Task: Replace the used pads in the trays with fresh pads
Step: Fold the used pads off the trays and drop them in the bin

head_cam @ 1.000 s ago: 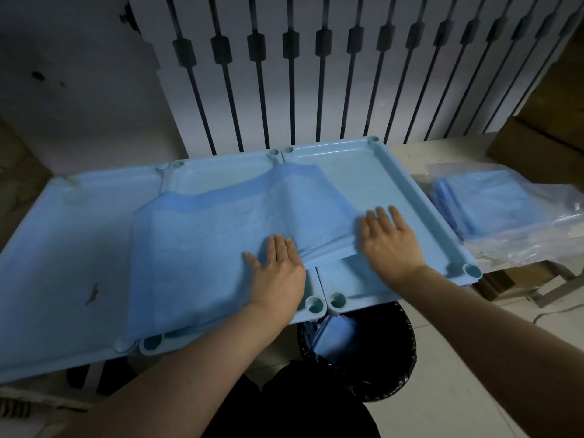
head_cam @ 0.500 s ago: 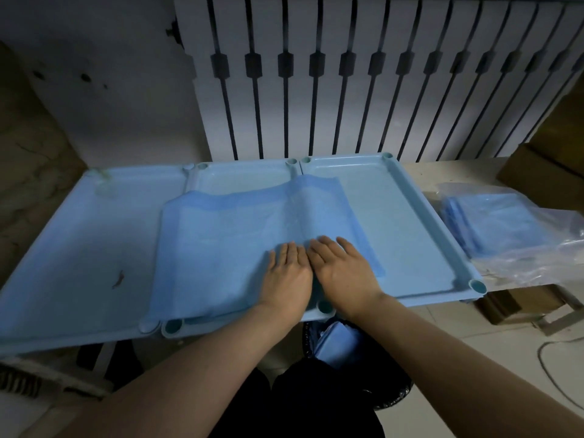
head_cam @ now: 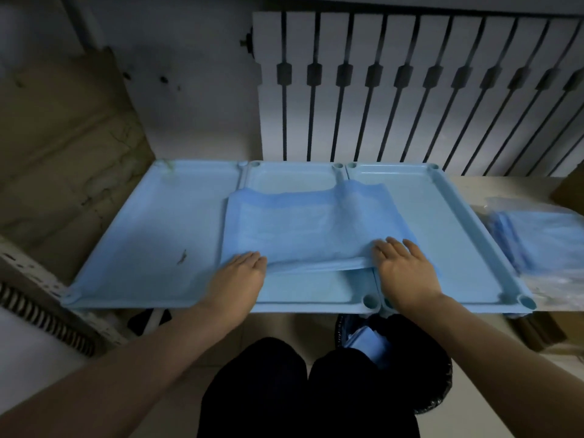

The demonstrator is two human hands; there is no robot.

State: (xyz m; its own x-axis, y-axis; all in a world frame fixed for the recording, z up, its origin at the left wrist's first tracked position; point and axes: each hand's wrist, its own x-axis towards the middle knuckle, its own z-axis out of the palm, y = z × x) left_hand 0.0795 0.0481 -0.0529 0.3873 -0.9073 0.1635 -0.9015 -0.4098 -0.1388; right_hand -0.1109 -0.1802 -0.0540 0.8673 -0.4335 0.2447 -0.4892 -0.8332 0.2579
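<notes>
Three light blue trays stand side by side: the left tray [head_cam: 151, 232], the middle tray [head_cam: 294, 177] and the right tray [head_cam: 458, 235]. A blue pad [head_cam: 309, 226] lies over the middle tray, and its right part laps over the rim into the right tray. Its near edge is bunched up a little, leaving a bare strip of tray floor in front of it. My left hand [head_cam: 240, 275] lies flat on the pad's near left corner. My right hand [head_cam: 406, 270] lies flat on its near right edge. Neither hand visibly grips the pad.
A clear bag of folded blue pads [head_cam: 543, 241] lies on the table to the right of the trays. Below the table's front edge stands a black bin [head_cam: 437, 371] with a crumpled blue pad [head_cam: 368, 344] in it. A dark smear [head_cam: 181, 257] marks the left tray. A radiator [head_cam: 410, 90] stands behind.
My hands have spread apart: the left slid to the pad's near left corner, the right to its near right edge. The pad's near edge now sits back from the front rim.
</notes>
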